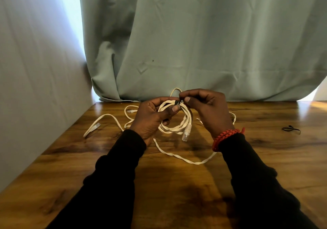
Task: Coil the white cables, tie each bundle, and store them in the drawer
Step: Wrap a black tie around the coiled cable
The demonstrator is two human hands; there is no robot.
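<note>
A coiled white cable (178,126) hangs above the wooden table (177,184), its clear plug (185,135) dangling at the bottom. My left hand (152,119) grips the coil's left side, thumb pressed on its top. My right hand (207,108) pinches a small black tie (177,102) at the top of the coil. A second white cable (102,122) lies loose on the table to the left, with a plug (95,126) at its end. Another loose white strand (185,158) runs across the table under my wrists. No drawer is in view.
A spare black tie (292,130) lies on the table at the right. A pale green curtain (194,42) hangs behind the table's far edge, and a white wall (35,87) borders the table on the left.
</note>
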